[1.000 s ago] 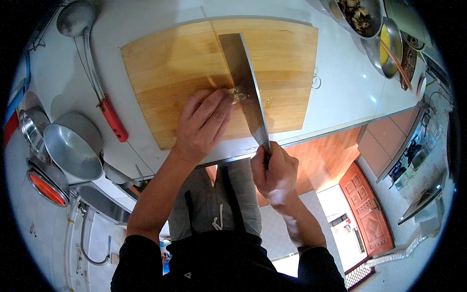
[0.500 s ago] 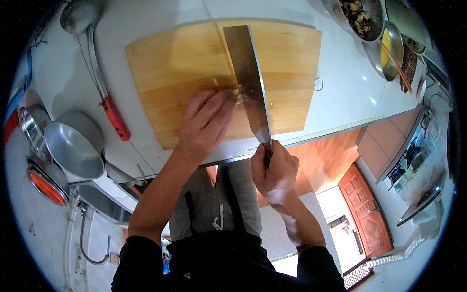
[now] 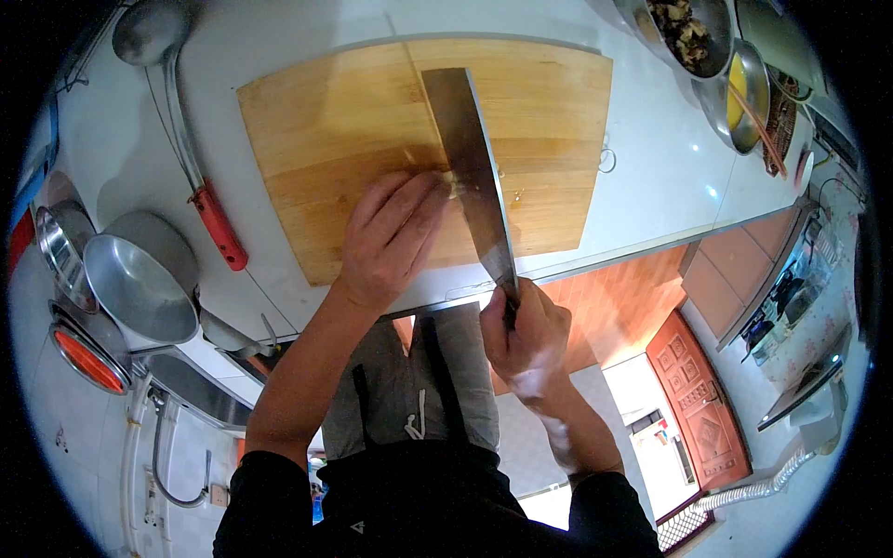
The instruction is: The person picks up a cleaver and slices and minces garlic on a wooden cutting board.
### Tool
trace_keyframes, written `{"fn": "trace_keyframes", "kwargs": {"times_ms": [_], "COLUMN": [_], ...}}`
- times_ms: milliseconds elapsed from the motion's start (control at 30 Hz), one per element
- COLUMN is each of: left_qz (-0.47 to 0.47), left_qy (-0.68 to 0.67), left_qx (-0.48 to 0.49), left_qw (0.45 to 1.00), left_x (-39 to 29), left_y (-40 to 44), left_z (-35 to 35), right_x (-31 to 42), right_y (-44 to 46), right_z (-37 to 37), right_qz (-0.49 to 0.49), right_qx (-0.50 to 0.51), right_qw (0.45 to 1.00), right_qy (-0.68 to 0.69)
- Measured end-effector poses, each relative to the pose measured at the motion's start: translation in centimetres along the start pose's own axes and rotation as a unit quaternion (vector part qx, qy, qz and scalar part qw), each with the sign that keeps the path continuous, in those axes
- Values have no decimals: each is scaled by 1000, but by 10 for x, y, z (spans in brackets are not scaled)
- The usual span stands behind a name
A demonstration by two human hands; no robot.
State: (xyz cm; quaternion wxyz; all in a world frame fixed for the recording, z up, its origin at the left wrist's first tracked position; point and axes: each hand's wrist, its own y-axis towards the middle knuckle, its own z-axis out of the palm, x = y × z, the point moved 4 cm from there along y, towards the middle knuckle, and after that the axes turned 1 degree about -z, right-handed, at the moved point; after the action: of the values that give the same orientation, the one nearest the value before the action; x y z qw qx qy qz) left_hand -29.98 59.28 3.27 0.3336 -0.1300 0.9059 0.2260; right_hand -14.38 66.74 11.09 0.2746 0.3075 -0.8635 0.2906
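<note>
A wooden cutting board (image 3: 307, 121) lies on the white counter in front of me. My right hand (image 3: 532, 335) is wrapped round the handle of a wide-bladed cleaver (image 3: 465, 139), whose blade points away from me across the board. Just left of the blade, my left hand (image 3: 386, 232) presses its bunched fingertips down on a small pale piece of food (image 3: 455, 184). Most of that piece is hidden by the fingers and blade, so its kind cannot be made out. Tiny pale bits (image 3: 517, 195) lie on the board to the right of the blade.
A ladle with a red handle (image 3: 219, 228) lies left of the board. Beyond it stand a metal pot (image 3: 139, 279) and a sink faucet (image 3: 163, 465). At the far right are a bowl of chopped brown food (image 3: 684, 37) and a bowl of yellow liquid (image 3: 735, 93) with chopsticks (image 3: 758, 126).
The cleaver has been drawn slightly toward me, and my right hand has come a little lower. More small bits show right of the blade. My left hand has barely moved.
</note>
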Motion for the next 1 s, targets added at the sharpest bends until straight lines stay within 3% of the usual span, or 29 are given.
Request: {"fn": "trace_keyframes", "kwargs": {"times_ms": [1000], "left_qz": [-17], "left_qy": [-29], "left_qx": [-9], "left_qw": [999], "left_x": [3], "left_y": [-2], "left_z": [-1], "right_x": [0], "right_y": [0], "right_z": [9], "right_qz": [22], "right_qx": [13], "right_qw": [1000], "right_qy": [6]}}
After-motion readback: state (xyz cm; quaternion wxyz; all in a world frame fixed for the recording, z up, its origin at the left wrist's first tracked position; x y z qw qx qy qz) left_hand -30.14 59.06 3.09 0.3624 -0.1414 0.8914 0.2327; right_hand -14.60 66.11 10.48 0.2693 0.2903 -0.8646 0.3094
